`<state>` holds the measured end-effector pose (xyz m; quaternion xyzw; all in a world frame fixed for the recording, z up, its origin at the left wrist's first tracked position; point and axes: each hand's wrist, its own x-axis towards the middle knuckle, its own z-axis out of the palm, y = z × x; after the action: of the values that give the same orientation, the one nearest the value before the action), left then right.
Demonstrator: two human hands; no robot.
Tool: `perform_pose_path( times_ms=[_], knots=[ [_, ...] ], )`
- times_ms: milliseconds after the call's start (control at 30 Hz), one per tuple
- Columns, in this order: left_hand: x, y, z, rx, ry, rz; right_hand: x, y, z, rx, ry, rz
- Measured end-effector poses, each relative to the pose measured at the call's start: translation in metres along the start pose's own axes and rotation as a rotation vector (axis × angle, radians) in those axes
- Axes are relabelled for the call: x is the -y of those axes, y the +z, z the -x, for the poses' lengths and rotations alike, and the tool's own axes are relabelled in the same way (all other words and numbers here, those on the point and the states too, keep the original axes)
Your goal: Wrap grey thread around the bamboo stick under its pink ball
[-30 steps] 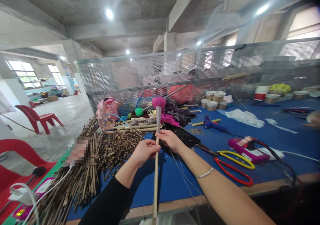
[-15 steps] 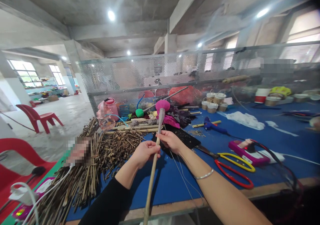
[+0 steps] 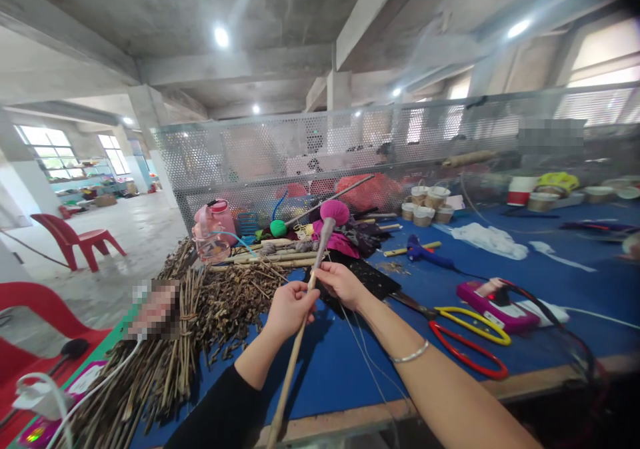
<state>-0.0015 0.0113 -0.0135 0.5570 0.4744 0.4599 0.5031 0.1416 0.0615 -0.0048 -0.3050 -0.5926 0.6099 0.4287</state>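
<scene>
A long thin wooden stick (image 3: 291, 376) slants up from the table's front edge through both my hands. Its upper part is wrapped in grey material (image 3: 325, 237), and a round magenta ball (image 3: 335, 213) tops it. Closed around the stick, my left hand (image 3: 290, 308) grips it below the wrapping. Just above, my right hand (image 3: 340, 282) pinches the stick near the lower end of the wrapping, fingers partly hidden. Thin grey thread (image 3: 367, 356) hangs from beside my right hand to the table's front edge.
Dried stalks (image 3: 170, 342) cover the left of the blue table (image 3: 340, 382). Right of my hands lie large scissors (image 3: 467, 336), a blue glue gun (image 3: 425, 252) and a magenta power strip (image 3: 500, 307). Behind are a green ball (image 3: 278, 228), a pink jug (image 3: 213, 229) and several cups (image 3: 425, 206).
The stick has tilted: its ball end has moved right and its lower end left. My hands keep their hold on it, nearly in the same place.
</scene>
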Motion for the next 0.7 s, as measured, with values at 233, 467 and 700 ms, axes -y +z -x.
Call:
perform_pose_path(
  times_ms=[233,467,700],
  knots=[
    [-0.001,0.002,0.002,0.198,-0.111,0.243,-0.001,0.000,0.000,0.007,0.022,-0.066],
    [0.002,0.004,0.001,-0.084,0.118,-0.088,-0.003,0.002,-0.001,-0.106,-0.008,0.016],
    [0.007,0.005,0.002,-0.121,0.097,-0.169,-0.012,0.001,-0.004,-0.118,-0.008,0.081]
  ],
)
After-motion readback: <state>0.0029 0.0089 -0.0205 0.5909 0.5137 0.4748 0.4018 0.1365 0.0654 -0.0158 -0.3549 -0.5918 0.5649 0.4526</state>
